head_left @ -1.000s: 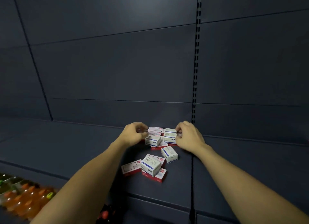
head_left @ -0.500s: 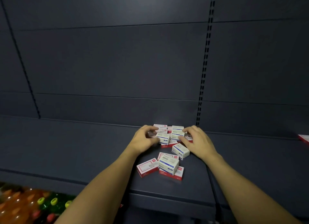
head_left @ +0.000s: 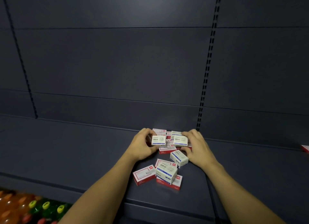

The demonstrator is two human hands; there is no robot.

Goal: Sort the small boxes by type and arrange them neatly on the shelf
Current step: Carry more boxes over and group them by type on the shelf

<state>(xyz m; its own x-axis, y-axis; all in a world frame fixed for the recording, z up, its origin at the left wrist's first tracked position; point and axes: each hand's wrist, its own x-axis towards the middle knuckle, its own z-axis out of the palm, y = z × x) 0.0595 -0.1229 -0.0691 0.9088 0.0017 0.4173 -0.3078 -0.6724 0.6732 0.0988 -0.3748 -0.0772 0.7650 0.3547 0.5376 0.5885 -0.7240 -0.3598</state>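
Both hands have drawn back slightly from the rear of the pile since a second ago, and each now has a white box tilted up with its printed face toward the camera, where earlier the fingers were only pressed against the heap. On the left, the left hand [head_left: 142, 146] pinches a white box with blue print [head_left: 158, 140] between thumb and curled fingers, its grip closed on the box's short end; on the right, the right hand [head_left: 197, 146] has its grip closed the same way on a second white box [head_left: 180, 140] beside it. Raising the faces this way probably lets the person read the labels and match like with like. The two held boxes sit just above the back of the pile on the dark shelf [head_left: 83, 148], near the rear panel. Under and behind them lie red-trimmed boxes [head_left: 164, 150], so the types are still mixed. Closer to the front edge, another white box [head_left: 178, 158] lies askew, and one more white box [head_left: 166, 172] rests on red ones, with a red-trimmed box [head_left: 143, 174] just beside it. Bottles with coloured caps [head_left: 46, 205] stand on a lower level at the bottom left. Sorting looks barely begun.
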